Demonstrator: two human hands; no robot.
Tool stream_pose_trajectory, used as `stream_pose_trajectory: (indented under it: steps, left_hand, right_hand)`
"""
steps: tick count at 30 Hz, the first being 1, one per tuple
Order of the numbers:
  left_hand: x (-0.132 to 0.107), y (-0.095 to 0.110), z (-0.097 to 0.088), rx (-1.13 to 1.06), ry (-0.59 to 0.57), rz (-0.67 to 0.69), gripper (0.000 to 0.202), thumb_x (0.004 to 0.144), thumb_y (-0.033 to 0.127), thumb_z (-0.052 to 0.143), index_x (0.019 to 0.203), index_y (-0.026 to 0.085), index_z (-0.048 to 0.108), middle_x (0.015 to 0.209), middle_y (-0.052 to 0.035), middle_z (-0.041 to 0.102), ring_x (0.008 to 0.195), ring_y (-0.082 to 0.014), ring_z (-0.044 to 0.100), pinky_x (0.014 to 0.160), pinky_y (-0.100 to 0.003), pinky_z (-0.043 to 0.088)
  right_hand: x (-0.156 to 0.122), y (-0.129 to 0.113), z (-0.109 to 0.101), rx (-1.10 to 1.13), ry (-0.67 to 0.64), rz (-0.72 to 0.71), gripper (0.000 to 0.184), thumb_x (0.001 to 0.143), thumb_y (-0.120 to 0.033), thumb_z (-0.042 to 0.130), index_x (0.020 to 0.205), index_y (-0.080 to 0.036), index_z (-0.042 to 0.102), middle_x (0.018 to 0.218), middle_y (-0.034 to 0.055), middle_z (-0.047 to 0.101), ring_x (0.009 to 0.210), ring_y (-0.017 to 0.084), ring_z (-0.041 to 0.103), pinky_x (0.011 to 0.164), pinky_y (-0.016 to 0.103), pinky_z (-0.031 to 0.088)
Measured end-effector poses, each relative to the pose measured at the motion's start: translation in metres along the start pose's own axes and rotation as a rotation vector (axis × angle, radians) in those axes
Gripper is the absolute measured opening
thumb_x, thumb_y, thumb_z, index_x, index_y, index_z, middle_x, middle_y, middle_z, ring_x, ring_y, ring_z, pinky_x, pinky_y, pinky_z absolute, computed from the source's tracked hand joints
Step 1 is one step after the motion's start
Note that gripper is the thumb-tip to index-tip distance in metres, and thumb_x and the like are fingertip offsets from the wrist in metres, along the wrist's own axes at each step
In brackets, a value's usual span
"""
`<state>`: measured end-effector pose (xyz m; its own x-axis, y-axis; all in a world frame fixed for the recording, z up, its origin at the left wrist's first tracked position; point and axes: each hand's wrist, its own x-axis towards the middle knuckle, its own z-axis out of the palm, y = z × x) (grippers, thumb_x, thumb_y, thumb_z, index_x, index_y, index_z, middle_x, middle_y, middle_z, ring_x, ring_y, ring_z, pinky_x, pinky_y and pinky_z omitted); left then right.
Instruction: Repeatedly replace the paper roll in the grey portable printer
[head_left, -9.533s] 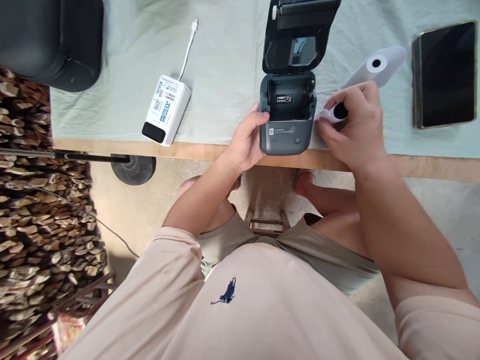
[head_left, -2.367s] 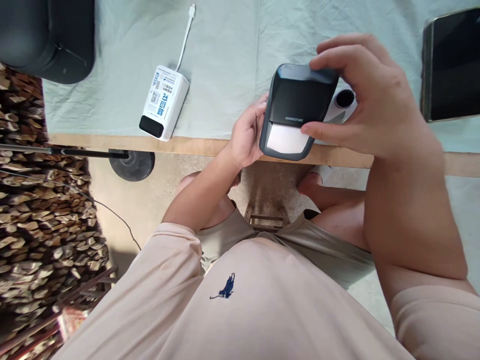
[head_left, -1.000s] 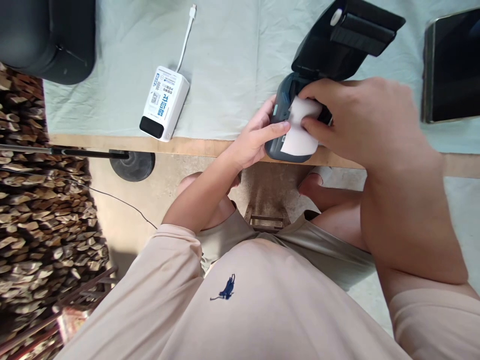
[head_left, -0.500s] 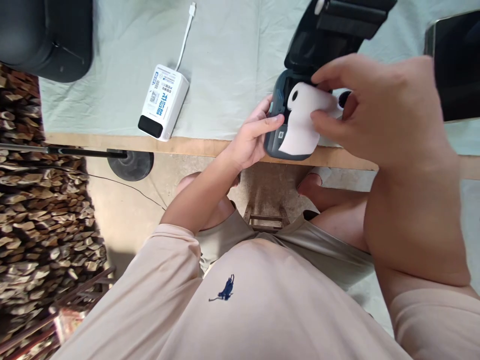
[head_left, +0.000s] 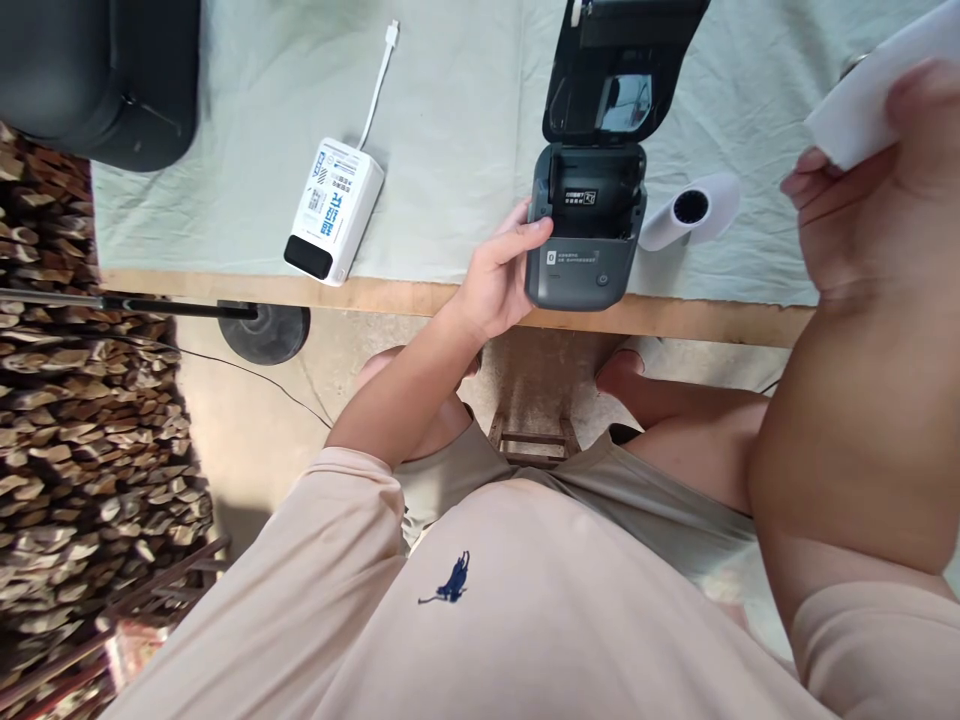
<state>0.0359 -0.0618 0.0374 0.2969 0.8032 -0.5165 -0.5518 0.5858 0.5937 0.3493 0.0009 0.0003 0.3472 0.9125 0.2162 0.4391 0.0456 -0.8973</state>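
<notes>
My left hand [head_left: 504,265] grips the left side of a dark grey portable label printer [head_left: 577,275], thumb on its top edge. The printer's lid [head_left: 574,95] stands raised, and its paper bay shows bare with a small printed label inside. Over at the right edge, my right hand [head_left: 877,215] is closed on a white paper roll [head_left: 877,95] with a loose end hanging toward the table. Just right of the printer lies a second white paper roll [head_left: 664,228], its dark core facing me and a flap of paper curling out.
A white power bank [head_left: 334,210] with a short cable lies left on the pale green cloth [head_left: 450,120]. A black case [head_left: 97,80] fills the far left corner. The wooden table edge [head_left: 420,297] runs in front of me; a round black stand base [head_left: 264,332] sits below it.
The paper roll has come out of the printer and moved far right with my right hand. The bay and the second roll beside the printer are uncovered. My left hand keeps its hold.
</notes>
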Motion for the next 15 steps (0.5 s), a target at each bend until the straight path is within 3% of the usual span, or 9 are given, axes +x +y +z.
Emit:
stream_pose_trajectory:
  steps: [3,6,9,15]
  left_hand:
    - [0.001,-0.001,-0.003,0.026,-0.042,0.031,0.028,0.113,0.02,0.046,0.117,0.02,0.074,0.097,-0.0021,0.083,0.139,-0.03,0.083,0.12,-0.047,0.07]
    - [0.002,-0.002,-0.005,0.059,-0.076,0.063,0.03,0.113,0.017,0.044,0.112,0.02,0.074,0.097,-0.0015,0.082,0.133,-0.0282,0.086,0.118,-0.046,0.07]
    - [0.003,-0.002,-0.006,0.074,-0.086,0.071,0.031,0.113,0.016,0.042,0.112,0.02,0.074,0.097,-0.001,0.082,0.126,-0.0265,0.088,0.115,-0.045,0.072]
    - [0.002,-0.001,-0.005,0.123,-0.06,0.056,0.029,0.113,0.017,0.043,0.111,0.023,0.072,0.095,-0.0003,0.082,0.136,-0.0271,0.084,0.119,-0.045,0.07]
  right_hand:
    - [-0.008,-0.011,0.01,0.018,0.123,0.149,0.041,0.08,0.002,0.056,0.105,-0.029,0.052,0.093,-0.0018,0.054,0.069,0.016,0.056,0.059,0.034,0.051]
    - [-0.022,-0.034,0.006,-0.203,0.057,0.088,0.045,0.072,0.009,0.069,0.096,-0.026,0.056,0.089,-0.0033,0.057,0.076,0.015,0.056,0.074,0.038,0.052]
    - [-0.031,-0.047,-0.002,-0.351,-0.01,0.065,0.05,0.067,0.006,0.083,0.096,-0.027,0.06,0.092,-0.0025,0.064,0.079,0.017,0.057,0.077,0.037,0.046]
    - [-0.032,-0.046,-0.002,-0.549,-0.12,0.042,0.052,0.064,-0.001,0.083,0.105,-0.029,0.067,0.103,0.001,0.072,0.092,0.023,0.064,0.09,0.041,0.049]
